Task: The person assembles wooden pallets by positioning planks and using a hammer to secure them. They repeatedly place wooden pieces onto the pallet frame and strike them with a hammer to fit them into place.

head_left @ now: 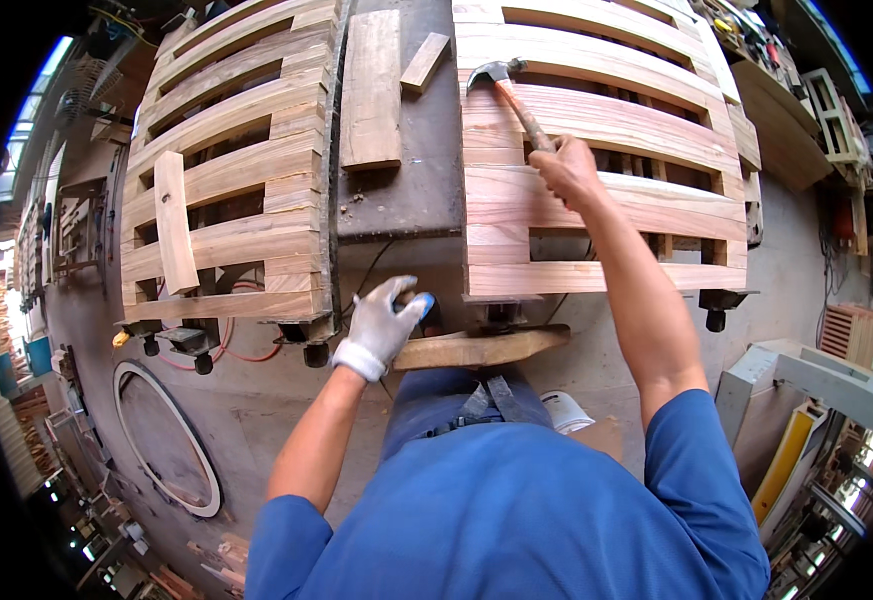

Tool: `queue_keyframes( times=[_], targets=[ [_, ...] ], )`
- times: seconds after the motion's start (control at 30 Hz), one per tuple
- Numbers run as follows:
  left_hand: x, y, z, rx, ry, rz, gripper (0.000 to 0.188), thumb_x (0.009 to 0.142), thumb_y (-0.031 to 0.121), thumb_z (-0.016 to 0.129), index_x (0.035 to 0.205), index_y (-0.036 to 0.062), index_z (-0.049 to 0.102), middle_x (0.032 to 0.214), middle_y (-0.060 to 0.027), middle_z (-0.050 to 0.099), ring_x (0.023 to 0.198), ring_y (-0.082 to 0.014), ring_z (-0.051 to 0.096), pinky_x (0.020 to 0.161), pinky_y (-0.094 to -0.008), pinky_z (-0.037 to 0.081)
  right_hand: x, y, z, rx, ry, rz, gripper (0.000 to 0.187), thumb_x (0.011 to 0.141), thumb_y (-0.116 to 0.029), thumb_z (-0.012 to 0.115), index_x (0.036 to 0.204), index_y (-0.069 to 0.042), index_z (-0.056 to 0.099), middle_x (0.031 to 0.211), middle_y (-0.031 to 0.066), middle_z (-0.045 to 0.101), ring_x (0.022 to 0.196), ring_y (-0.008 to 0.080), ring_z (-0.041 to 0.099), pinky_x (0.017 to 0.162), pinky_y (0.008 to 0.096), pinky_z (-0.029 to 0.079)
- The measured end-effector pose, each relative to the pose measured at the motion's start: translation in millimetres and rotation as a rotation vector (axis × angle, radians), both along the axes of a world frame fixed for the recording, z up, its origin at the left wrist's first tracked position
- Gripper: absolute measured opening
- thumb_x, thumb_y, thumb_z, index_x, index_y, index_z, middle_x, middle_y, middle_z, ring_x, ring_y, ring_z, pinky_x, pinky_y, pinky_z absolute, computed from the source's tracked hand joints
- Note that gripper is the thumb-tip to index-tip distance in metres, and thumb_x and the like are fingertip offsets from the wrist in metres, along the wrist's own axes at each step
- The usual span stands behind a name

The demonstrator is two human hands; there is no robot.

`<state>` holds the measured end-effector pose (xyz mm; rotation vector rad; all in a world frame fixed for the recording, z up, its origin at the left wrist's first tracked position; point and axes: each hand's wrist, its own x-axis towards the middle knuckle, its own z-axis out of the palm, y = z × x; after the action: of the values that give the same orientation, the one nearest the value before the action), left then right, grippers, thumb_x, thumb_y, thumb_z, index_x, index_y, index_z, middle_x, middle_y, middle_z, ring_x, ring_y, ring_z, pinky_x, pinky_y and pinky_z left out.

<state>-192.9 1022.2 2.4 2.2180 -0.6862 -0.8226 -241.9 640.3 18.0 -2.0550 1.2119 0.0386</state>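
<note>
My right hand (564, 168) is closed around the lower handle of a claw hammer (524, 112). The hammer's metal head lies over the upper left part of the right slatted wooden frame (596, 190). My left hand (381, 325), in a pale grey work glove, hovers near my waist in front of the gap between the two frames. Its fingers are curled, with a blue patch at the fingertips; what they hold, if anything, is hidden. A long, rough wooden piece (481, 348) lies across in front of my body, just right of the glove.
On the left slatted frame (226, 190) rests a loose short board (174, 222). Between the frames, a wide plank (372, 90) and a small block (424, 62) lie on a dark metal surface (426, 180). A large ring (166, 440) is on the floor, lower left. A grey metal frame (806, 375) stands right.
</note>
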Motion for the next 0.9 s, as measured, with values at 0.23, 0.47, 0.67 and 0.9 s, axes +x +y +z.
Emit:
queue_keyframes(
  times=[0.23, 0.47, 0.67, 0.9],
  targets=[
    [7, -113, -21, 0.107, -0.11, 0.044, 0.092, 0.084, 0.044, 0.091, 0.153, -0.0043, 0.055, 0.136, -0.0255, 0.071, 0.124, -0.0339, 0.07, 0.108, -0.0407, 0.054, -146, 52, 56, 0.481, -0.288, 0.008, 0.035, 0.099, -0.038, 0.076, 0.09, -0.007, 0.061, 0.061, -0.0007, 0.057, 0.053, 0.0083, 0.056, 0.049, 0.0279, 0.045],
    [-5, -161, -30, 0.033, -0.027, 0.132, 0.092, 0.078, 0.04, 0.097, 0.146, -0.0062, 0.055, 0.135, -0.0258, 0.071, 0.126, -0.035, 0.07, 0.111, -0.0408, 0.053, -251, 132, 43, -0.161, -0.214, 0.074, 0.033, 0.108, -0.032, 0.069, 0.097, -0.003, 0.056, 0.069, 0.0168, 0.058, 0.06, 0.0359, 0.06, 0.059, 0.045, 0.049],
    [2, -175, -37, 0.002, 0.131, 0.194, 0.069, 0.085, 0.033, 0.092, 0.136, -0.0048, 0.063, 0.127, -0.0244, 0.076, 0.117, -0.0333, 0.074, 0.105, -0.0399, 0.057, -273, 144, 16, -0.201, -0.118, 0.069, 0.029, 0.105, -0.029, 0.072, 0.099, -0.006, 0.056, 0.071, 0.0209, 0.063, 0.068, 0.0467, 0.066, 0.06, 0.052, 0.05],
    [8, -171, -37, -0.004, 0.165, 0.139, 0.069, 0.087, 0.037, 0.091, 0.135, -0.0055, 0.064, 0.126, -0.0253, 0.076, 0.117, -0.0336, 0.075, 0.103, -0.0399, 0.057, -265, 141, 13, -0.292, -0.077, 0.209, 0.028, 0.103, -0.026, 0.074, 0.099, -0.006, 0.054, 0.072, 0.0203, 0.066, 0.068, 0.0447, 0.068, 0.059, 0.0527, 0.052]
  ],
)
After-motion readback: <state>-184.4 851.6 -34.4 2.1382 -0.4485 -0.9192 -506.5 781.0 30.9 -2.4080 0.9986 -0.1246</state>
